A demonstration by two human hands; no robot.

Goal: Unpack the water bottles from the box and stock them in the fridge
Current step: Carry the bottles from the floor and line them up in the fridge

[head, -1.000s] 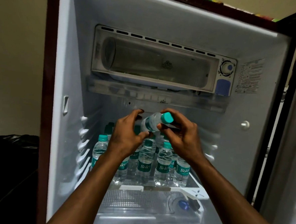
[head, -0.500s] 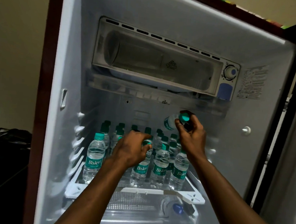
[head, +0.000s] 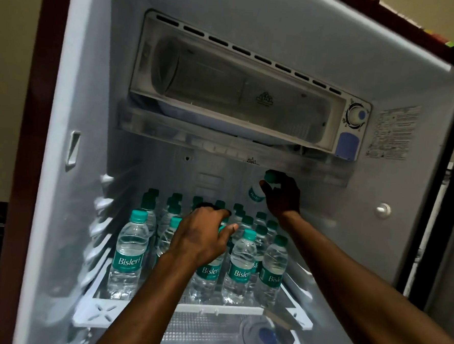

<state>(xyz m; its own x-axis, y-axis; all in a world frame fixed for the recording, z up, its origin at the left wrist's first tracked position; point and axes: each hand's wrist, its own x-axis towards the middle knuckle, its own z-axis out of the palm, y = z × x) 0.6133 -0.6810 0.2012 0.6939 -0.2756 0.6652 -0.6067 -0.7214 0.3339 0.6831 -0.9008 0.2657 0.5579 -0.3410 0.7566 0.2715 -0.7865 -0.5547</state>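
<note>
We see our right hand (head: 281, 195) far inside the open fridge (head: 87, 89), its fingers (head: 265, 187) pinching a small water bottle (head: 256, 192) by the neck, just under its green cap, above the back right of the shelf (head: 220, 308). Our left hand (head: 203, 238) rests over the rows of standing bottles (head: 129, 256), fingers curled around a cap near the middle. The freezer box (head: 241, 93) sits above.
</note>
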